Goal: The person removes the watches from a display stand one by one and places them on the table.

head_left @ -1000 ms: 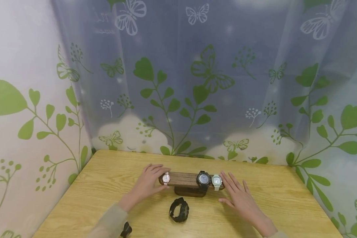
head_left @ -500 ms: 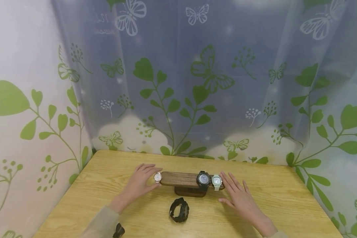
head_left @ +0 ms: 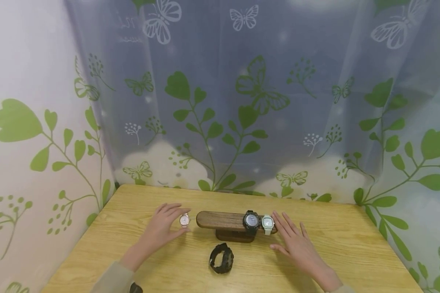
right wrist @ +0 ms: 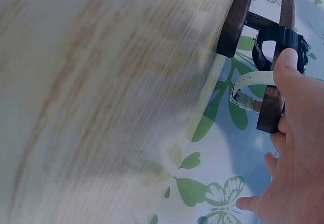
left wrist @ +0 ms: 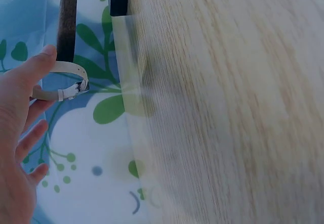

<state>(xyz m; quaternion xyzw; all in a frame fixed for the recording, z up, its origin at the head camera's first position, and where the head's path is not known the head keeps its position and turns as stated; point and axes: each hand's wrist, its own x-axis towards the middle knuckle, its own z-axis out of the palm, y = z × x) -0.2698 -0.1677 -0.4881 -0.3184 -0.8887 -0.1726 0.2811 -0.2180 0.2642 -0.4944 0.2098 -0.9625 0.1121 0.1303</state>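
Observation:
Between the thumb and fingers of my left hand (head_left: pixel 157 228) is a small wristwatch (head_left: pixel 184 220) with a round pale face. Its white strap (left wrist: pixel 76 71) forms a closed loop with a buckle in the left wrist view. The hand holds it just off the left end of a dark wooden watch stand (head_left: pixel 220 220). A chunky black watch (head_left: pixel 251 220) and a pale green square-faced watch (head_left: pixel 267 222) sit on the stand's right half. My right hand (head_left: pixel 297 246) has its fingers extended, index finger at the stand's right end beside the green watch; the thumb is spread apart.
Another black watch (head_left: pixel 221 259) lies looped on the wooden table (head_left: pixel 190 272) in front of the stand. A small dark object (head_left: pixel 135 288) shows beside the left sleeve at the bottom edge. A leaf-and-butterfly curtain (head_left: pixel 220 122) hangs behind the table.
My left hand has slid the small watch leftward off the end of the stand, leaving a gap. The right hand and the other watches have stayed put.

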